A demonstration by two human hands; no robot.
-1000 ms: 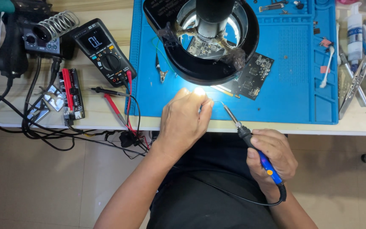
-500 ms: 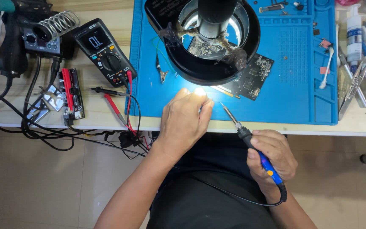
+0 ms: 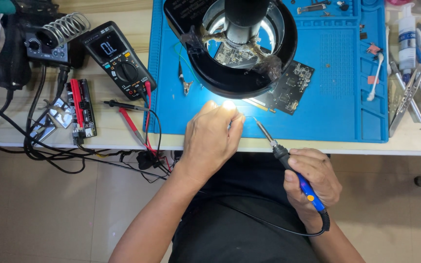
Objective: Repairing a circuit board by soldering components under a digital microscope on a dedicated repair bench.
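My right hand (image 3: 313,182) grips a blue-handled soldering iron (image 3: 288,163), whose tip points up-left toward my left hand. My left hand (image 3: 213,136) rests on the front of the blue work mat (image 3: 337,112), fingers curled under a bright glare; what it pinches is hidden. A dark circuit board (image 3: 288,90) lies on the mat under a round black magnifier lamp (image 3: 242,44), just beyond both hands. The iron's black cord loops down across my lap.
A multimeter (image 3: 120,61) with red and black probes lies left of the mat. A soldering station with coil stand (image 3: 49,36), a red-striped board (image 3: 81,109) and tangled cables sit at far left. Tweezers, bottles and tubes (image 3: 410,73) crowd the right edge.
The iron's tip has edged slightly closer to my left hand's fingertips. My left hand stays in place.
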